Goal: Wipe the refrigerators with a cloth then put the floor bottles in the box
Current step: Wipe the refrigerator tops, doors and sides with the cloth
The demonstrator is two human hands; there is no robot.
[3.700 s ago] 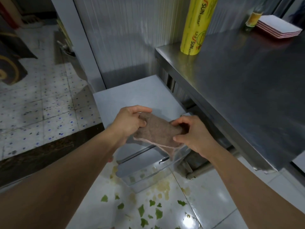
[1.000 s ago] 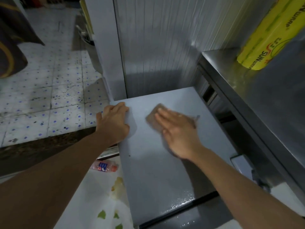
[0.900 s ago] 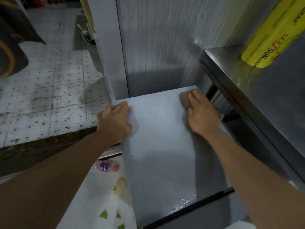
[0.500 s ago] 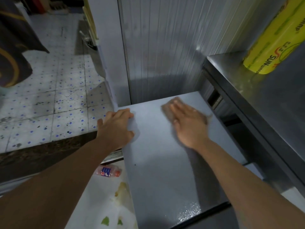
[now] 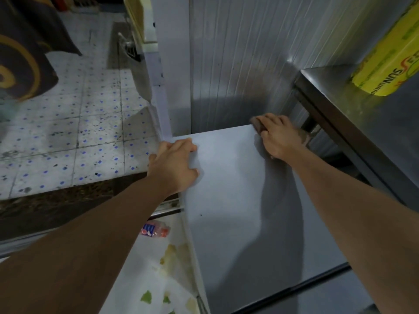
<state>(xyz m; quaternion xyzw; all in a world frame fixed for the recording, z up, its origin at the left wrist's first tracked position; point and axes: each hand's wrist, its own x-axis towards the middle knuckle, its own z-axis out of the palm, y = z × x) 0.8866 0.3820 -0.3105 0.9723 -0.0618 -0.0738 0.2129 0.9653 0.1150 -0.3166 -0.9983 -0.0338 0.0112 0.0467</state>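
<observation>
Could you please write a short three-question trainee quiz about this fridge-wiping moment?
1. True or false: the right hand presses the cloth at the far right corner of the refrigerator top.
2. Where does the left hand rest?
3. The bottle lies: A) on the floor, B) on the steel counter.

Key: 1. True. 2. On the top's left edge. 3. A.

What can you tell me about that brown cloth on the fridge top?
The cloth is brown and looks coarse, mostly hidden under the right hand, which presses it flat. It lies at the far right corner of the grey fridge top, close to the ribbed wall. Only its edges show, beyond the fingertips and beside the wrist.
</observation>
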